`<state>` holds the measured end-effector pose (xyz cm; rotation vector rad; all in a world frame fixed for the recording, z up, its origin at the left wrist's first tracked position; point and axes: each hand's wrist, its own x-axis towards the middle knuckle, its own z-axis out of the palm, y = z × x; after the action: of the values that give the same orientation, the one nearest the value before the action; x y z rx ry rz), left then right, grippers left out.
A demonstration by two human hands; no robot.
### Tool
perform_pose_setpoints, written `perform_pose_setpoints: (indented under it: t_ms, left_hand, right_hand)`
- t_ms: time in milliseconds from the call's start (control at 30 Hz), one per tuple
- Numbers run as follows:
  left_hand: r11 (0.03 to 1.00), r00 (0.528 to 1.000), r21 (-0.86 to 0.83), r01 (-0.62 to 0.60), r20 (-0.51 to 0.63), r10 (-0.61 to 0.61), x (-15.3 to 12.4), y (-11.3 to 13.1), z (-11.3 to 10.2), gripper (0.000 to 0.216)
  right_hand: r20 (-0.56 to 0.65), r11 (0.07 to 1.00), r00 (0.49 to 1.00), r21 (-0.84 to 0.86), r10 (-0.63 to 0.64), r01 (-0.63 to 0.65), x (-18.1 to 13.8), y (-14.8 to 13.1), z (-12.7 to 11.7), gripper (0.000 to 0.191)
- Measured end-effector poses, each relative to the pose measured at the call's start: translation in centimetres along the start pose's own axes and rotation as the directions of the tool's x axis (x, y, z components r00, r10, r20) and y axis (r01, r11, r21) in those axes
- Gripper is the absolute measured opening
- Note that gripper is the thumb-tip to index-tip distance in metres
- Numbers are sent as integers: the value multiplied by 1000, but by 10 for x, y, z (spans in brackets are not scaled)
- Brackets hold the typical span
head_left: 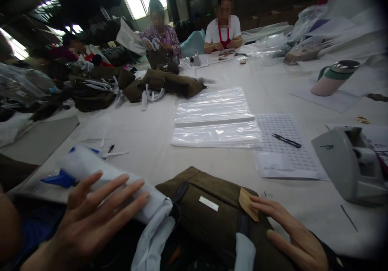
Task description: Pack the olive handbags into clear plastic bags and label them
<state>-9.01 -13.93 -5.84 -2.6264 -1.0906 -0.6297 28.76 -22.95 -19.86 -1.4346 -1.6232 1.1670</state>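
An olive-brown bag [212, 206] lies at the near table edge in front of me. My right hand [291, 234] rests on its right side, fingers stretched out, fingertips touching a small tan paper tag [247, 202]. My left hand [93, 218] is spread open, fingers apart, on or just over a white padded strap or roll [121, 178] that runs into the bag's left side. A small white label [208, 203] sits on the bag's front. A blue-and-white packet [62, 178] lies just beyond my left hand.
A stack of clear plastic bags [215, 117] lies mid-table, with a sticker sheet [285, 145] and black snips [286, 140] to its right. A grey machine [348, 166] stands at right. More brown bags [169, 83] are piled at the far left. Three people sit at the far side.
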Motion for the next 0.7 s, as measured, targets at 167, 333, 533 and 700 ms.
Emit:
perform_pose_setpoints:
  t_ms: [167,333,533,700]
  left_hand:
    - [934,916,-215,-286,224,332,61,-25,37,42]
    - [806,753,-580,121,583,306,60,-38,75,46]
    - [719,681,-476,506,732,5,42,-43,75,29]
    - [630,700,-487,605,702,-130,38,-27,83,22]
  right_hand:
    - [4,996,998,-72,-61,61,22,5,-9,38]
    - [158,909,925,-189,-346,372,56,0,-29,48]
    - [419,850,796,-97,-437,518,74,-1,-30,67]
    - [490,830,750,-90,-444,550,85,-8,-28,70]
